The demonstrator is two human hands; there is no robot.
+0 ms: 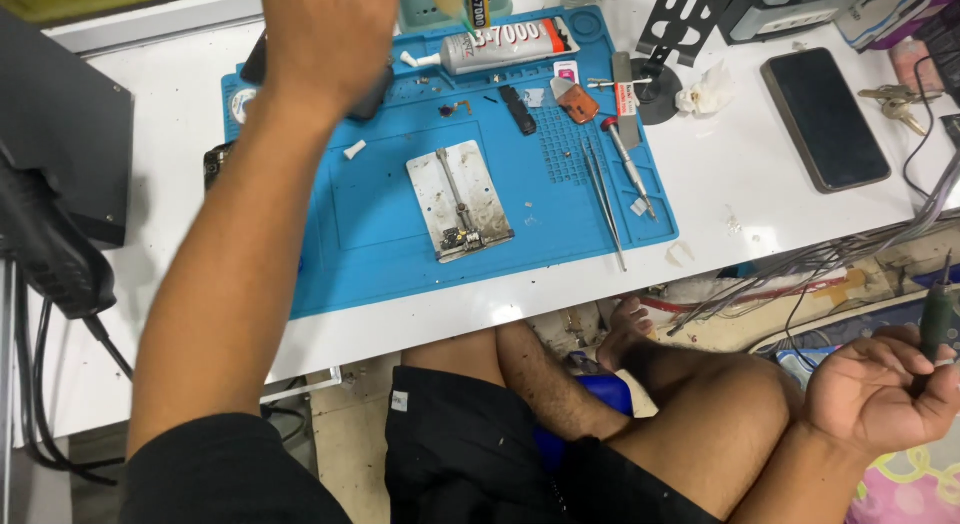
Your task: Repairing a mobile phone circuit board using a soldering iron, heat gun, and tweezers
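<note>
My left hand [325, 39] reaches to the far edge of the blue work mat [360, 234], its fingers cut off by the top of the frame, above a dark object [378, 96]. A white glue tube [500, 46] lies just to its right. A metal holder plate [458, 199] with a small circuit board [460, 241] sits mid-mat. My right hand [880, 394] rests palm up beside my knee, below the table, fingers curled around a thin dark green tool [937, 322].
Tweezers [605, 199] and a screwdriver [628, 154] lie on the mat's right side. A dark phone [825, 119], keys [893, 102], a crumpled tissue [705, 92] and a black stand [680, 24] are on the white table. A black box [60, 134] stands at left; cables [830, 256] trail off the right edge.
</note>
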